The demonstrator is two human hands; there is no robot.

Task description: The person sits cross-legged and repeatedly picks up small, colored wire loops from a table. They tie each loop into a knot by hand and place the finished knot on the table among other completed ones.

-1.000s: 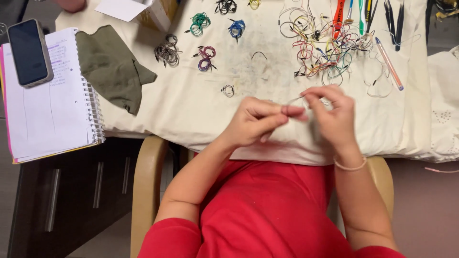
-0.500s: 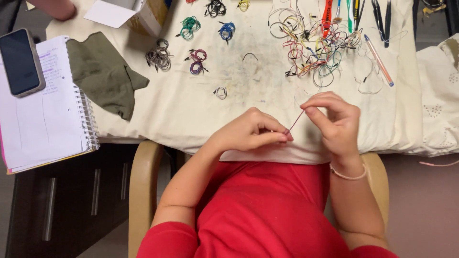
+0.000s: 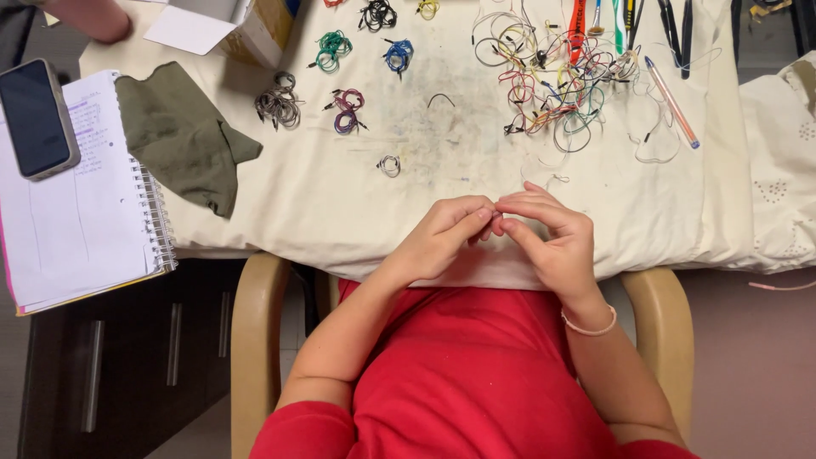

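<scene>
My left hand (image 3: pixel 442 240) and my right hand (image 3: pixel 551 242) meet fingertip to fingertip just above the near edge of the cream cloth-covered table (image 3: pixel 323 212). Both pinch a short thin wire (image 3: pixel 494 222) that is almost hidden between the fingers. A thin bracelet (image 3: pixel 588 327) circles my right wrist. Closest to my hands on the cloth is a small pale wire coil (image 3: pixel 389 165). Farther back lie green (image 3: pixel 331 49), blue (image 3: pixel 398 55), purple (image 3: pixel 347 110) and grey (image 3: pixel 277 104) wire coils, and a tangle of coloured wires (image 3: pixel 552 89).
An olive cloth (image 3: pixel 183 136) lies at the left, beside a spiral notebook (image 3: pixel 81 229) with a phone (image 3: pixel 36 117) on it. A cardboard box (image 3: pixel 246 25) and another person's arm (image 3: pixel 89 17) are top left. A pen (image 3: pixel 671 102) and hand tools (image 3: pixel 676 21) lie top right. Wooden chair arms (image 3: pixel 255 340) flank me.
The thin wire stuck out between my hands before; now my fingertips have closed together over it, and my hands have shifted slightly toward me.
</scene>
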